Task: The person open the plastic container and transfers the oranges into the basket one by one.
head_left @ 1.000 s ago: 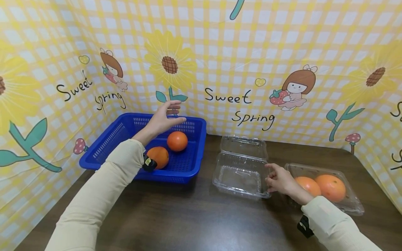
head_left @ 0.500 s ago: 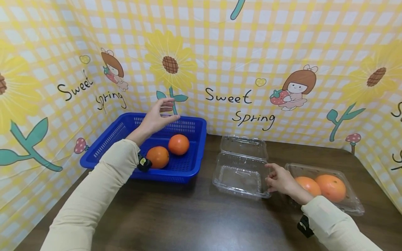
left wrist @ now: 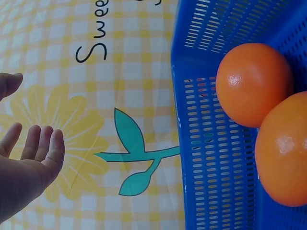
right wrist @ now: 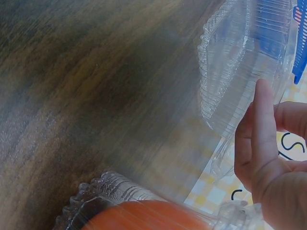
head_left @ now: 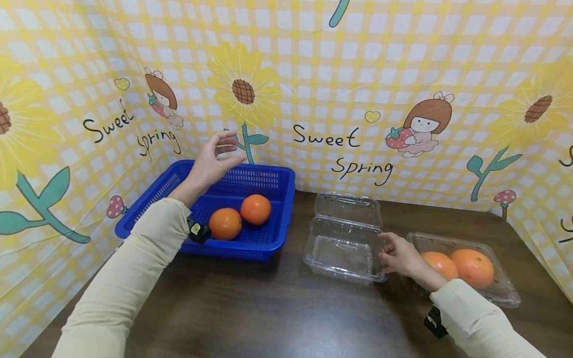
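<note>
My left hand (head_left: 208, 161) hovers over the back of a blue plastic basket (head_left: 286, 209), fingers spread from the thumb and nothing in them. Two oranges lie in that basket: one nearer the front (head_left: 225, 223), one just behind it (head_left: 256, 209). In the left wrist view, the left hand (left wrist: 33, 163) is well apart from both fruits. My right hand (head_left: 403, 256) is at the right edge of a clear plastic clamshell box (head_left: 342, 248), lid folded back, no fruit inside. Its fingers are loosely bent by the box wall; contact is hard to make out.
Right of the right hand, a second clear box (head_left: 506, 293) holds two oranges (head_left: 471, 267), one partly behind the wrist. A brown wooden table (head_left: 277, 313) carries everything. Patterned yellow checked cloth (head_left: 313, 74) rises behind and at both sides.
The left hand has moved left and slightly up, away from the oranges in the basket. The back orange has shifted a little toward the front. The right hand stays put.
</note>
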